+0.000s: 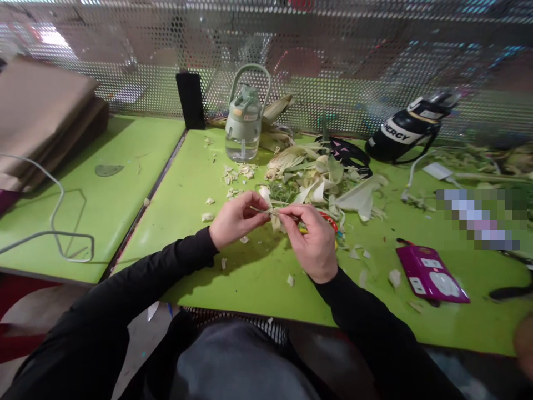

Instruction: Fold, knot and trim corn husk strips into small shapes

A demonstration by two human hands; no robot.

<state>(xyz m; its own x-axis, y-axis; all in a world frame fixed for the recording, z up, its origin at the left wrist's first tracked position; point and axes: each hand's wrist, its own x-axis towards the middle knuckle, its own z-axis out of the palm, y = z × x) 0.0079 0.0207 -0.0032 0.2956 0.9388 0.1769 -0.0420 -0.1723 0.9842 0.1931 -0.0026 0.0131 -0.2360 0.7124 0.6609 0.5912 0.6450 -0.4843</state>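
Thumb and fingers of my left hand (239, 218) are closed in a pinch at the middle of the green table. Facing it, my right hand (311, 239) pinches too, the fingertips of both nearly touching. Between them runs a thin strand (272, 211), with pale husk pieces around it; its exact kind is too small to tell. Just beyond the hands lies a heap of corn husks (318, 180) with green shreds. Red and yellow handles (328, 221), probably of a tool, are partly hidden behind my right hand. Small husk scraps (207, 216) are scattered about.
A green water bottle (242, 125) and a black phone-like slab (190, 101) stand near the perforated metal screen (350, 66). A black bottle (402, 130) leans at the right. A purple power strip (432, 275), cables and brown paper bags (45, 111) lie farther out.
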